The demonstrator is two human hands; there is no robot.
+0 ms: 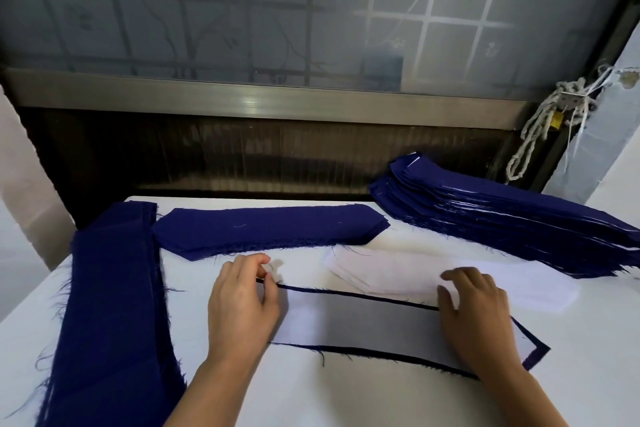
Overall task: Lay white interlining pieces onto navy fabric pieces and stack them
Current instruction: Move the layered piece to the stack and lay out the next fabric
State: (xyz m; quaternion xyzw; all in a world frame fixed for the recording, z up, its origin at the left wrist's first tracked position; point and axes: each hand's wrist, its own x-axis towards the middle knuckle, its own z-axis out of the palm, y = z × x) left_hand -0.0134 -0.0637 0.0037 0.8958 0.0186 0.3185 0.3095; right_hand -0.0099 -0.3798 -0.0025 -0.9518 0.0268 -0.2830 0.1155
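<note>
A navy fabric piece lies on the white table in front of me, and a white interlining piece covers nearly all of it, leaving thin navy edges showing. My left hand rests on the left end, its fingertips pinching the interlining corner. My right hand presses flat on the right end. A pile of loose white interlining pieces lies just beyond. A stack of bare navy pieces sits behind my left hand. A tall stack of navy pieces with white layers stands at the right.
Long navy strips lie along the table's left side. The white table ends at a dark ledge below a frosted window. A knotted rope hangs at the right by a grey wall.
</note>
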